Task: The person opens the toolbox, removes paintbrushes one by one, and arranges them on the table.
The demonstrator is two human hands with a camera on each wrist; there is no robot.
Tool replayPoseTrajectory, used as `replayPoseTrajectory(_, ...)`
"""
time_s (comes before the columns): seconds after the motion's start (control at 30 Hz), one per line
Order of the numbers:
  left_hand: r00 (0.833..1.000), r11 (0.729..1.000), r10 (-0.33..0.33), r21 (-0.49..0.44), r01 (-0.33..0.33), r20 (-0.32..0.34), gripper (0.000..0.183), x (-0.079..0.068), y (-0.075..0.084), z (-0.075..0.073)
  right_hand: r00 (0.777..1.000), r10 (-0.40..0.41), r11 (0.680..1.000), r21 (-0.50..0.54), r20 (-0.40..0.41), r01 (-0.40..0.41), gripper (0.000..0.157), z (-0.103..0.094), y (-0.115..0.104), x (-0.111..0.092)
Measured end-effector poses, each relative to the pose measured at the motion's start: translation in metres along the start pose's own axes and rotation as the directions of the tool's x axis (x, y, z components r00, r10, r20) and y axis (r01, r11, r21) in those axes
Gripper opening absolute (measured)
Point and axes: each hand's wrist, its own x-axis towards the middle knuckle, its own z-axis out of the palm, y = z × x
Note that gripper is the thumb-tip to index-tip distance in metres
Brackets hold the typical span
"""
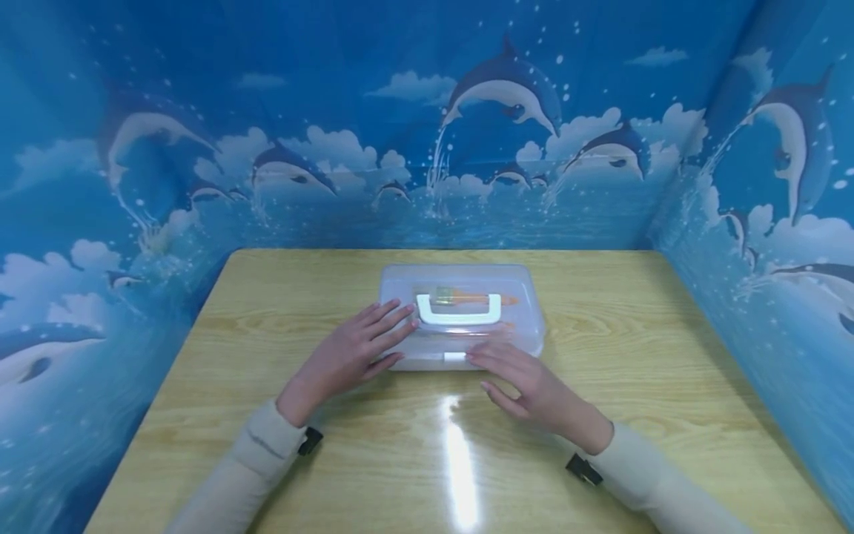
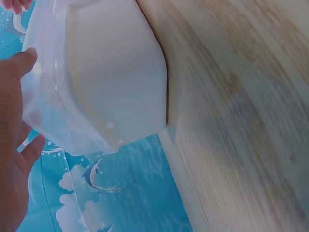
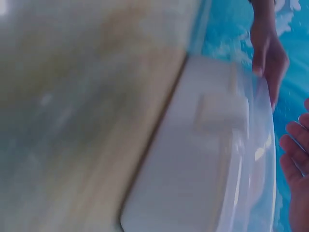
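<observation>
Head: box (image 1: 460, 334) near far table edge (image 1: 313, 254)

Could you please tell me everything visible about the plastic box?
The box is rectangular with rounded corners, apparently plastic: a translucent lid over a whitish base. The lid is closed, its white handle folded toward the person. A white latch sits at mid-front. What looks like an orange brush shows through. It rests on the table; the left hand touches its left end, the right hand is by the latch, contact unclear.

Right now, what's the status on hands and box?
Left hand at left side of box; right hand by front latch. Lid closed, handle folded down. No obstruction visible.
</observation>
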Motion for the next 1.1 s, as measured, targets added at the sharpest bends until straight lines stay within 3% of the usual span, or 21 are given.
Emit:
replayPoseTrajectory(0.17,1.000,1.000,0.008,0.014,-0.008,-0.026,0.067,0.000,0.000,0.002,0.998,-0.010,0.999,0.051,0.056,0.007,0.036,0.014,-0.011,-0.002)
replayPoseTrajectory(0.33,0.999,1.000,-0.003,0.025,0.004,-0.042,0.069,0.001,0.002,0.003,0.984,0.085,0.988,0.112,0.160,-0.103,0.040,0.022,-0.017,-0.006)
replayPoseTrajectory(0.53,0.998,1.000,-0.012,0.028,0.014,-0.055,0.071,0.001,0.003,0.003,0.928,0.238,0.923,0.231,0.286,-0.308,0.039,0.029,-0.022,-0.006)
replayPoseTrajectory(0.67,0.998,1.000,-0.018,0.024,0.020,-0.065,0.071,0.000,0.003,0.005,0.884,0.328,0.872,0.253,0.333,-0.419,0.035,0.031,-0.024,-0.006)
replayPoseTrajectory(0.93,0.997,0.999,-0.038,0.019,0.039,-0.064,0.068,0.000,0.004,0.006,0.844,0.415,0.816,0.272,0.340,-0.510,0.032,0.035,-0.019,-0.010)
replayPoseTrajectory(1.1,0.997,0.999,-0.041,0.026,0.042,-0.064,0.069,0.001,0.004,0.007,0.794,0.471,0.767,0.266,0.383,-0.583,0.030,0.034,-0.016,-0.011)
